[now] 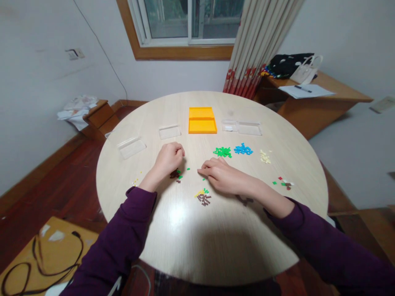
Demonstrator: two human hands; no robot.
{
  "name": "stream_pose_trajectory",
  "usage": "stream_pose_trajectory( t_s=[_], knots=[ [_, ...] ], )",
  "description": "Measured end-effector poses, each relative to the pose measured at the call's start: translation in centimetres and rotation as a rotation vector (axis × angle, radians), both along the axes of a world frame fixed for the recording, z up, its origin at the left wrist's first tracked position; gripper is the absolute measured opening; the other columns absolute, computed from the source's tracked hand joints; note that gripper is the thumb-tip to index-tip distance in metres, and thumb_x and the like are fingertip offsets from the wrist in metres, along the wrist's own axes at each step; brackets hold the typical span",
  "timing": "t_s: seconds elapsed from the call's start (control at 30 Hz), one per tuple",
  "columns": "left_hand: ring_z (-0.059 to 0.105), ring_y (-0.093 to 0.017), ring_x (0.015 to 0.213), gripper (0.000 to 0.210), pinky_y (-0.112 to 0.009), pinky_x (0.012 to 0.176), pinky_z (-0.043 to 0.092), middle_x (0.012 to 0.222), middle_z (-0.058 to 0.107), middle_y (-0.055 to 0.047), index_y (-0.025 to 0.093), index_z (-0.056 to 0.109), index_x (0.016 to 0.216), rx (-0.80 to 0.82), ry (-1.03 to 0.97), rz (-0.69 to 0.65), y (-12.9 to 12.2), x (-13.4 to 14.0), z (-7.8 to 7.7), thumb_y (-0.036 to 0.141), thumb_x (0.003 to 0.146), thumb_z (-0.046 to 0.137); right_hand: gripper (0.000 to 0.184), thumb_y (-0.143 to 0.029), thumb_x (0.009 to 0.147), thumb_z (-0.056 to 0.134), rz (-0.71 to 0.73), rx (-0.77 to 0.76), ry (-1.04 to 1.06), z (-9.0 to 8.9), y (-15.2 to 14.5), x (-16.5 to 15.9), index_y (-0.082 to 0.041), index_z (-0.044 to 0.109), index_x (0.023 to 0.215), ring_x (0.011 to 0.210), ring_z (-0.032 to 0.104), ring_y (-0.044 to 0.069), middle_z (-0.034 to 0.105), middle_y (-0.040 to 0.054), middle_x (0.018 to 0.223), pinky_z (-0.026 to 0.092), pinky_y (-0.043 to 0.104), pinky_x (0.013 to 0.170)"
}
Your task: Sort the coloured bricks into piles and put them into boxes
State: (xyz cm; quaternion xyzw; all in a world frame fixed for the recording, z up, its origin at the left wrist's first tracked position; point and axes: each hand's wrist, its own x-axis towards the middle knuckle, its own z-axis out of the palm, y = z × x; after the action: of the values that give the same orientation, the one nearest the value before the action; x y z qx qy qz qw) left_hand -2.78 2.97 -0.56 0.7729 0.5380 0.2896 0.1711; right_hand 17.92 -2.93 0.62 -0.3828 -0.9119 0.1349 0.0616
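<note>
My left hand (169, 158) is over the left middle of the round table, its fingers curled together. Whatever its fingertips hold, if anything, is hidden. Just below it lies a small pile of dark brown pieces (174, 174) with a few green ones among them. My right hand (224, 176) reaches in from the right, palm down, index finger stretched toward the table and the other fingers loosely bent; nothing shows in it. A green piece (203, 179) lies beside its fingers. Between my forearms is a cluster of brown pieces (203, 200), with yellow pieces (200, 192) at its upper edge.
Beyond my hands are a green pile (222, 152), a blue pile (243, 149) and a cream pile (264, 156). An orange open case (202, 126) stands at the back, with clear plastic boxes (169, 132) on both sides. Mixed pieces (288, 186) lie far right.
</note>
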Motion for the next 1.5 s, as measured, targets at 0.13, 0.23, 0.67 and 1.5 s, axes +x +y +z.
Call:
stream_pose_trajectory(
  t_s=[0.13, 0.23, 0.67, 1.5],
  knots=[
    [0.055, -0.016, 0.063, 0.026, -0.030, 0.069, 0.045, 0.064, 0.063, -0.005, 0.017, 0.060, 0.058, 0.003, 0.004, 0.013, 0.0, 0.0, -0.1, 0.010, 0.072, 0.039, 0.035, -0.005, 0.088, 0.039, -0.024, -0.007, 0.002, -0.7, 0.2, -0.5, -0.015, 0.071, 0.099, 0.097, 0.052, 0.025, 0.065, 0.0131, 0.102, 0.032, 0.040, 0.087],
    [0.057, -0.017, 0.064, 0.026, -0.030, 0.069, 0.045, 0.066, 0.065, -0.006, 0.016, 0.061, 0.059, -0.017, 0.016, 0.025, 0.1, 0.0, -0.1, 0.009, 0.072, 0.039, 0.037, -0.005, 0.088, 0.039, -0.059, 0.014, -0.020, -1.1, 0.8, -1.9, -0.013, 0.072, 0.101, 0.097, 0.051, 0.026, 0.065, 0.0148, 0.102, 0.033, 0.040, 0.086],
    [0.058, -0.018, 0.067, 0.029, -0.031, 0.070, 0.045, 0.071, 0.068, -0.008, 0.013, 0.067, 0.065, -0.075, 0.110, -0.039, -0.6, 0.6, 0.5, 0.007, 0.071, 0.039, 0.035, -0.006, 0.088, 0.042, -0.038, -0.003, -0.010, -0.3, -0.3, 0.8, -0.015, 0.075, 0.096, 0.094, 0.053, 0.025, 0.066, 0.0126, 0.095, 0.032, 0.040, 0.087],
    [0.060, -0.018, 0.070, 0.031, -0.031, 0.072, 0.045, 0.073, 0.068, -0.009, 0.014, 0.069, 0.066, -0.110, 0.131, -0.127, -1.2, 1.3, 0.3, 0.004, 0.072, 0.040, 0.040, -0.005, 0.087, 0.038, -0.327, 0.262, -0.086, -2.8, 2.5, 5.6, -0.013, 0.066, 0.114, 0.087, 0.048, 0.023, 0.060, 0.0138, 0.096, 0.030, 0.035, 0.075]
  ],
)
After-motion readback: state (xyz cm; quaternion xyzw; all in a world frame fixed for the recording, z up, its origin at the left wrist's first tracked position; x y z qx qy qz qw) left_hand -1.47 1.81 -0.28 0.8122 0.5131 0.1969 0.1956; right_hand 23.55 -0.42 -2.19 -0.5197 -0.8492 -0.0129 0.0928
